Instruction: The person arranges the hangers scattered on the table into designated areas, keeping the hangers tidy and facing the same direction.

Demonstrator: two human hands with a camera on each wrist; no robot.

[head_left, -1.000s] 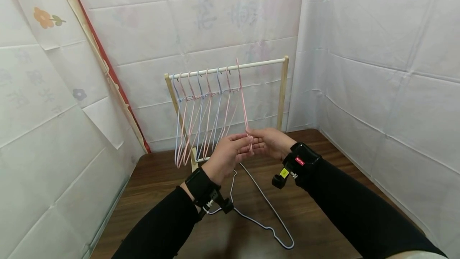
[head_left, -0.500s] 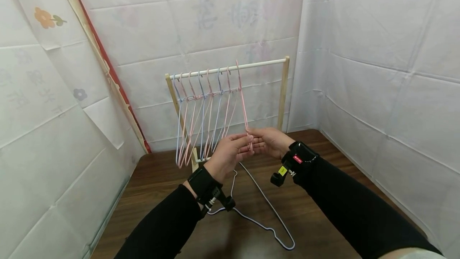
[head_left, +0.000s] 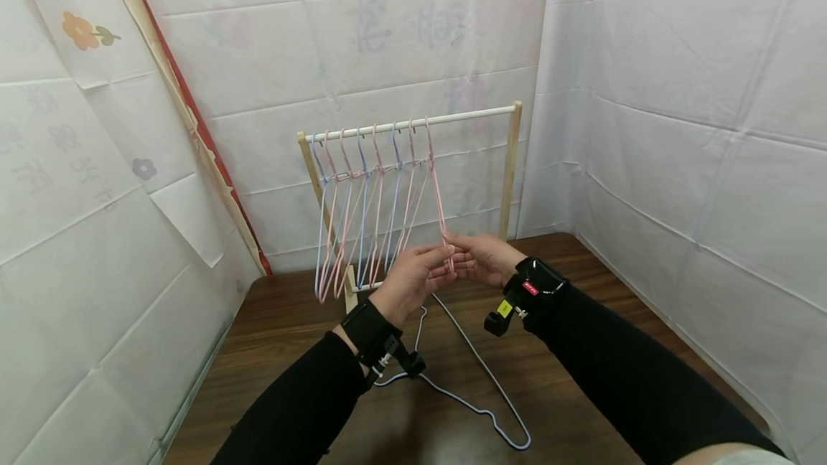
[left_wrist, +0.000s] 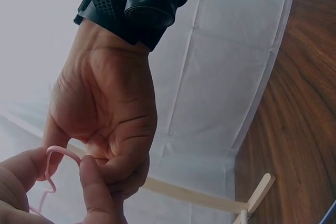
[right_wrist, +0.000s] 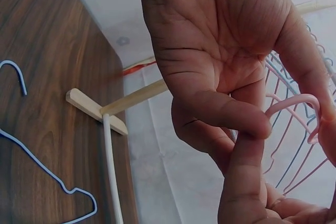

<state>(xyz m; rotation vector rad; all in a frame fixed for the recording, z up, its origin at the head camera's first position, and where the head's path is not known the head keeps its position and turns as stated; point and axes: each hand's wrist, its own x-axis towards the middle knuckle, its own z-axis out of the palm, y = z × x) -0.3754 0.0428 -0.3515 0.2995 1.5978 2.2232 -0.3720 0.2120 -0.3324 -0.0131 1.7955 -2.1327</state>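
A pink clothes hanger [head_left: 437,196] hangs at the right end of a row of hangers, its hook at the white rail [head_left: 474,115]. My left hand [head_left: 416,280] and right hand [head_left: 487,258] both pinch its near end, fingertips facing each other. In the left wrist view, the pink bend of the hanger [left_wrist: 62,149] shows between thumb and fingers; the right wrist view has the same hanger [right_wrist: 298,98] between the fingertips. Several pink and blue hangers [head_left: 394,199] hang to the left on the rail. A blue hanger [head_left: 468,402] lies on the table below my hands.
The wooden rack's right post [head_left: 510,171] stands at the back of the brown table [head_left: 284,364]. White sheets [head_left: 678,128] close in the back and both sides. A small wooden foot of the rack [right_wrist: 86,103] rests on the table.
The pink hanger's hook has come down from above the rail to the height of the neighbouring hooks. Both hands keep their pinch, almost in place.
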